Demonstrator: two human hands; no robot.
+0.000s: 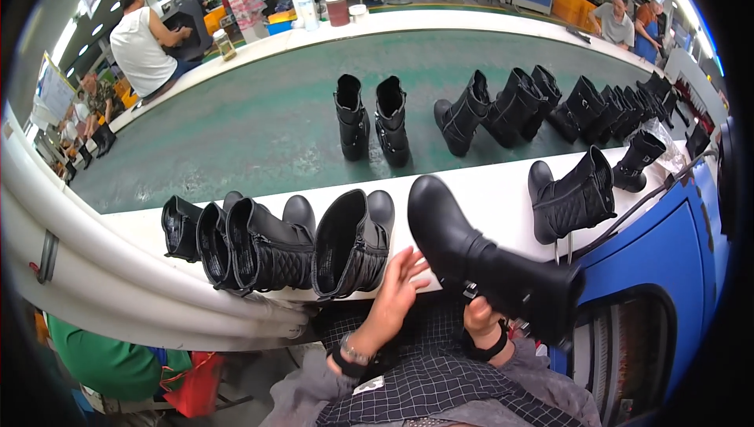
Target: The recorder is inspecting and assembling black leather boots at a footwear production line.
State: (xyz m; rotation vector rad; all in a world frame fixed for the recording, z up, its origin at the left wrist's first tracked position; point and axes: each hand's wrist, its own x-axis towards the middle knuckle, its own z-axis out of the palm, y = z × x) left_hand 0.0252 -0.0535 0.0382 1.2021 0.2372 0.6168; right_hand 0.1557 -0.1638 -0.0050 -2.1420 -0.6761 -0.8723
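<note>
Green conveyor belt (259, 113), white ledge (487, 184), factory hall behind.

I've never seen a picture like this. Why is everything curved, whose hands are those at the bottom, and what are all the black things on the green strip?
There is no machine doing the work here: a person wears a wide fisheye camera on the head, looking down, so straight edges bend. The left hand is open, its fingers beside a black boot; the right hand holds that boot from underneath. More black boots lie on the white ledge, such as a quilted boot. Pairs of boots stand on the green conveyor belt. Other workers sit across it.
</note>
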